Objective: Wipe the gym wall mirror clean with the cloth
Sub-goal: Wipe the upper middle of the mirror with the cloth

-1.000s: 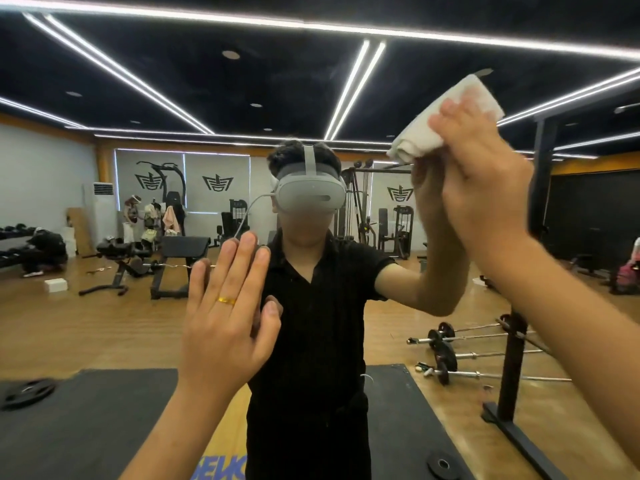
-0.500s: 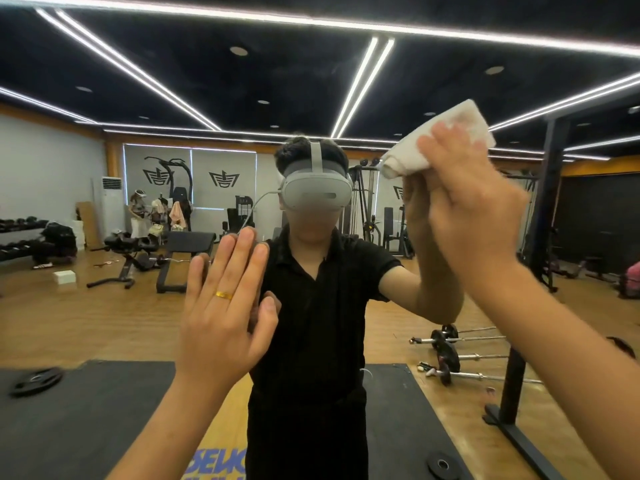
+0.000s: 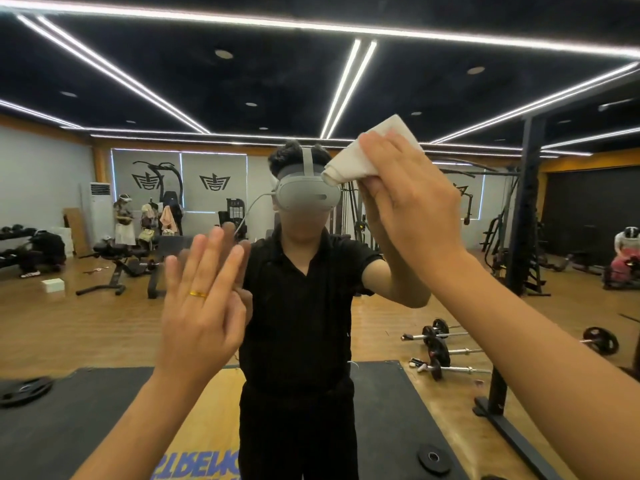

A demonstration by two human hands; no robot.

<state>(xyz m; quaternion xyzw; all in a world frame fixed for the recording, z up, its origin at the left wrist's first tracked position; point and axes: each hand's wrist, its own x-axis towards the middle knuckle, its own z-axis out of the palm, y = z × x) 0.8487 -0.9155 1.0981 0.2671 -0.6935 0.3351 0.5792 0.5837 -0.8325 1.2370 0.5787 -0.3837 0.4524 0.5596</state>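
Observation:
The gym wall mirror [image 3: 104, 81] fills the whole view and reflects the room and a person in a black shirt. My right hand [image 3: 412, 206] presses a folded white cloth [image 3: 360, 157] flat against the glass, at head height and right of centre. Fingers lie over the cloth, and its folded edge sticks out to the upper left. My left hand [image 3: 204, 306], with a gold ring, rests flat on the mirror lower down and left of centre, fingers straight and together.
The reflection shows a wooden gym floor, black mats, barbells [image 3: 436, 344] on the right, a black rack post [image 3: 519, 216], weight benches [image 3: 117, 258] on the left and other people far back.
My right hand has slid the cloth down and to the left across the glass. My left hand has stayed flat in about the same place.

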